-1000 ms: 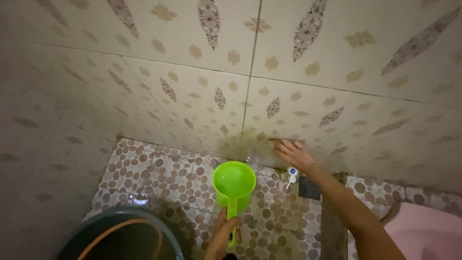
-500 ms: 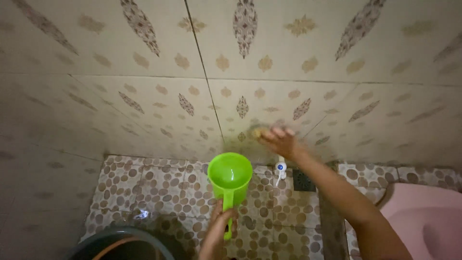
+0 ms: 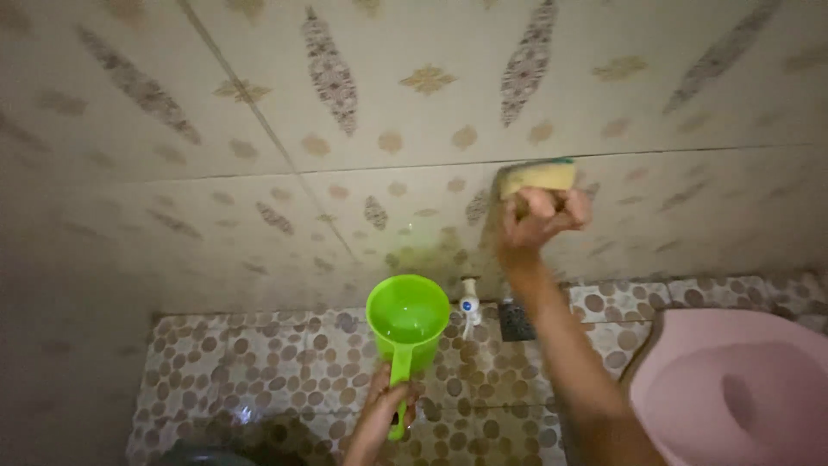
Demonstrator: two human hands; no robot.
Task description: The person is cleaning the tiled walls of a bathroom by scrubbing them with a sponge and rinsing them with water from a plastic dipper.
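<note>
Both hands are working: we are gripping a yellow sponge (image 3: pixel 538 177) in our right hand (image 3: pixel 539 217), fingers clamped, pressing it against the patterned wall tile (image 3: pixel 388 103) right of centre, while our left hand (image 3: pixel 384 410) is clasping the green dipper (image 3: pixel 407 315) handle at lower centre.

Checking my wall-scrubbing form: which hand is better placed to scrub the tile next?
Probably the right hand: it presses the yellow sponge against the wall tile. The left hand grips the green scoop.

bathroom | patterned wall tiles (image 3: pixel 414 78) | pebble-tiled floor (image 3: pixel 259 380) | pink toilet bowl (image 3: pixel 742 388) (dim light)
</note>
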